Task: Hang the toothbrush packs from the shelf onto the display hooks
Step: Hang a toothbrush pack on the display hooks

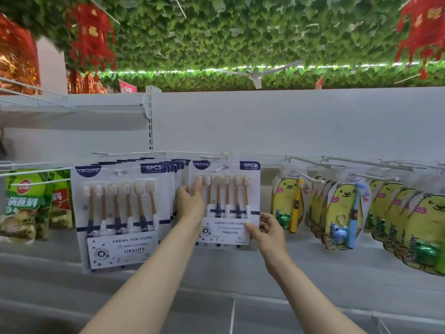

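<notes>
Two bare forearms are reaching up from 6 o'clock of the view toward the display. The left hand [190, 203] is gripping a toothbrush pack [228, 206] at the pack's 9 o'clock edge. Its thumb is pressing on the front over the first brush head, and its other fingers are curling behind the card, out of sight. The right hand [267, 231] is pinching the pack's corner at 4 o'clock, with the thumb lying flat on the printed front and the fingers loosely curled behind the edge. The pack is being held upright and face-on, clear of the grey shelf [337, 273] running below it. At the pack's 12 o'clock, the tip of a white hook [220, 168] is showing in the hang hole; how far the pack is sitting on it I cannot tell.

At the pack's 9 o'clock, just beside the left hand, a row of matching packs [122, 213] is hanging one behind another. At its 3 o'clock, yellow bear-printed packs [342, 213] are hanging in several rows. At the view's 9 o'clock edge, green bags [24, 203] are hanging from wire pegs. A white back panel [289, 121] is rising behind everything. At 12 o'clock, green leaves [240, 32] are covering the ceiling, with red decorations [92, 34] and a white ceiling fan [256, 73] hanging among them.
</notes>
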Motion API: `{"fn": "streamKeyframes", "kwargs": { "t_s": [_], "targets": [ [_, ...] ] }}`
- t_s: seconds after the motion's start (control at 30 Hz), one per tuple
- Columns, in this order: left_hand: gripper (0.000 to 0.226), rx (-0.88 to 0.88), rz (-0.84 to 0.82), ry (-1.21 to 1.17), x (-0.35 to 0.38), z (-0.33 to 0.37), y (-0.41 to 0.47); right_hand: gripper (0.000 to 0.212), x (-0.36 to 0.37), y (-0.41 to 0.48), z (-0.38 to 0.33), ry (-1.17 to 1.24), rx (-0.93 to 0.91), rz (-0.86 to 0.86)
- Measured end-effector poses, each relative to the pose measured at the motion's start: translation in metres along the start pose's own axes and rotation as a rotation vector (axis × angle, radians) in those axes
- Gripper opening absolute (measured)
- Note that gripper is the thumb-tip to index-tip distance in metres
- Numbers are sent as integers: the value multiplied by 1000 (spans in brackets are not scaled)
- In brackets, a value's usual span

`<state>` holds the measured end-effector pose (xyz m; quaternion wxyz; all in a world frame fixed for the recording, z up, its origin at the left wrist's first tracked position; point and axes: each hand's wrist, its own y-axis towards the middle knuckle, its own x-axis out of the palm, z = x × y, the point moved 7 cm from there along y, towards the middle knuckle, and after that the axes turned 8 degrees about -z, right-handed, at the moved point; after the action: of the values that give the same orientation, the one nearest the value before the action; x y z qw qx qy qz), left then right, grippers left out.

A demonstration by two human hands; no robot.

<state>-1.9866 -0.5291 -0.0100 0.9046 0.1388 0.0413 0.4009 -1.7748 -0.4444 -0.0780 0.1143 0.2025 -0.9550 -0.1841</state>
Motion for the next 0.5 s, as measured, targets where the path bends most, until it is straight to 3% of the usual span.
{"fn": "streamKeyframes", "kwargs": {
  "t_s": [0.5],
  "targets": [
    [65,-20,69,11,-2,4,-16,33,-2,4,4,-102,37,-27]
  ]
}}
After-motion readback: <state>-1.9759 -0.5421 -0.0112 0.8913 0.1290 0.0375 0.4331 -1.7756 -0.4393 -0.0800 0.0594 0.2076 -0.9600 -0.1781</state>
